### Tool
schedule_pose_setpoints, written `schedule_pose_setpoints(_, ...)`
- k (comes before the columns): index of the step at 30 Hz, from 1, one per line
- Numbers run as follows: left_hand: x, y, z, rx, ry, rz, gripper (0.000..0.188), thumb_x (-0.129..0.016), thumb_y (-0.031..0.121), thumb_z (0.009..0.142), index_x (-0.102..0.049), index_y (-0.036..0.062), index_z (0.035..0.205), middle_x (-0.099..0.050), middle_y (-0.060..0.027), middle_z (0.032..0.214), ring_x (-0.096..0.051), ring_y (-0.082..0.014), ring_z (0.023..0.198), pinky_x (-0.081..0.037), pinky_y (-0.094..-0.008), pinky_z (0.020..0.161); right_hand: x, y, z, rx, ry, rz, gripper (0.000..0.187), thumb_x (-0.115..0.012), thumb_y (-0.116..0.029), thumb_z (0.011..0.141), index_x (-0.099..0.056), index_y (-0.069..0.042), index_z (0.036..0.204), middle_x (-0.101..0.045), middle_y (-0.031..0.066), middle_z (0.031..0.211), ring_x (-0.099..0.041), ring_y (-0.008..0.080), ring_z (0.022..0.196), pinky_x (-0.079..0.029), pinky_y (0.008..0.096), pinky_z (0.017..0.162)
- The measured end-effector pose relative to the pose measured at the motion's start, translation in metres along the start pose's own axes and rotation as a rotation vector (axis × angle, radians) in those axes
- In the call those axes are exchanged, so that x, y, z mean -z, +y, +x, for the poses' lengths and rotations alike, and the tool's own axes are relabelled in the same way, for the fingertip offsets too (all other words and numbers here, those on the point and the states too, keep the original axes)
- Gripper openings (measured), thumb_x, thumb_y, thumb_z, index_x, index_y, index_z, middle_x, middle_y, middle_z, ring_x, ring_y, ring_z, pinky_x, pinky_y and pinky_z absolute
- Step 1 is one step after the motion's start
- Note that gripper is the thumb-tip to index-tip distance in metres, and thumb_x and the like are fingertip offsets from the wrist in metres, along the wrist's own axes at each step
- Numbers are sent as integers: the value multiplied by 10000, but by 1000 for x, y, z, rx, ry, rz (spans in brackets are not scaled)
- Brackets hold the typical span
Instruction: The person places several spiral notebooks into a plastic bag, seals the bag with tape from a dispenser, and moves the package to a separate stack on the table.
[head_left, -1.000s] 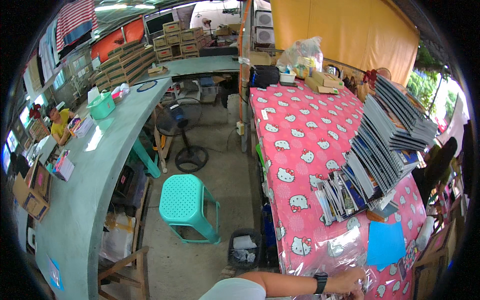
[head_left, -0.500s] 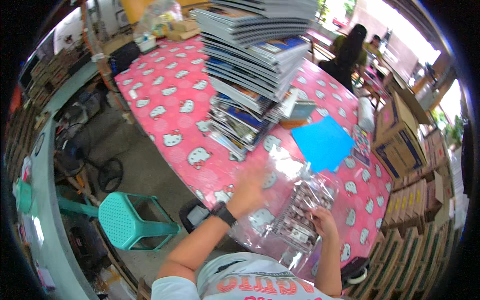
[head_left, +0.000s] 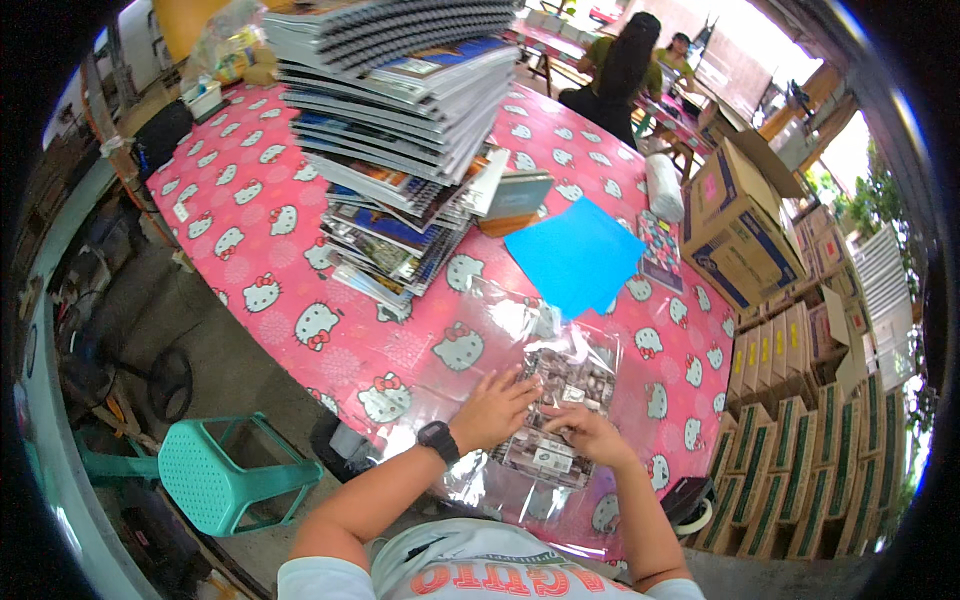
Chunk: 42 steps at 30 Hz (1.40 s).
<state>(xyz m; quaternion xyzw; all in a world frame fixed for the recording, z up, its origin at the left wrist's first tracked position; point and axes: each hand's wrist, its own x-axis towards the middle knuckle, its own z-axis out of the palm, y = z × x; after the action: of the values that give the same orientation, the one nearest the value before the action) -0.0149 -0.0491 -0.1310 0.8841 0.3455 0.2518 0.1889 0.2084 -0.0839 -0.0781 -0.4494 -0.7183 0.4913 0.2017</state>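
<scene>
A spiral notebook [head_left: 572, 385] with a dark photo-collage cover lies in front of me on a sheet of clear plastic [head_left: 475, 375]. My left hand [head_left: 495, 408] rests flat along the notebook's left edge, fingers stretched out and apart. On the cover's middle lies my right hand [head_left: 585, 432], its fingers pointing left, somewhat bent, with no object seen in them. Whether plastic also covers the notebook under my hands is hard to tell. Beyond it, blue sheets [head_left: 575, 255] lie on the table, and a tall stack of spiral notebooks [head_left: 400, 130] stands at the far left.
The table [head_left: 240, 220] has a pink cartoon-cat cover. A white roll [head_left: 664, 187] and a cardboard box [head_left: 740, 225] stand at the right. Rows of cartons [head_left: 800, 470] are at the lower right. A green stool [head_left: 225, 470] stands left. People [head_left: 620, 75] sit farther back.
My left hand has moved right and come down onto the notebook's left edge. My right hand has shifted from the notebook's right side onto its cover. The view has turned to the right.
</scene>
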Motion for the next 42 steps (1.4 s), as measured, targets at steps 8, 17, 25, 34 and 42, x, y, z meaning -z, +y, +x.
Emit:
schedule_pose_setpoints(8,-9,-9,7,10,-136,-184,597,-408,205,888,-168,75,1420,-94,-125,1493,-41,-317,1381,-63,-513,1081,-11,8,-14,-278,257,-831,1074,-756,-560,528,-286,-122,1390,-124,135,1489,-58,333,1377,-102,651,998)
schedule_pose_setpoints(17,-14,-9,13,-85,-200,-123,586,-473,262,871,-264,147,1406,-182,-32,1482,-6,-398,1361,-63,-620,1039,-28,4,5,-302,291,-842,1114,-672,-696,518,-266,-164,1408,-138,125,1490,-60,341,1376,-138,690,951)
schedule_pose_setpoints(25,-7,4,31,-136,-234,75,613,-570,460,792,-379,293,1350,-249,24,1464,-86,-404,1352,-96,-716,967,-24,1,7,-298,384,-788,1276,-698,-676,492,-81,-69,1430,-76,161,1489,-8,317,1382,-84,635,1018)
schedule_pose_setpoints(34,6,-20,15,29,-232,-307,525,-549,350,834,-443,153,1309,-215,-40,1472,-70,-338,1369,-76,-578,1053,-6,38,-72,-226,371,-636,921,-727,-524,612,-334,-211,1383,-224,24,1477,-123,327,1368,-107,563,1050)
schedule_pose_setpoints(42,-13,-22,12,-24,-195,-246,682,-442,311,897,-90,67,1427,-24,-165,1490,2,-357,1373,-49,-559,1060,-2,27,-46,-306,210,-772,912,-660,-650,593,-364,-270,1368,-188,-25,1490,-4,365,1373,-60,648,1007)
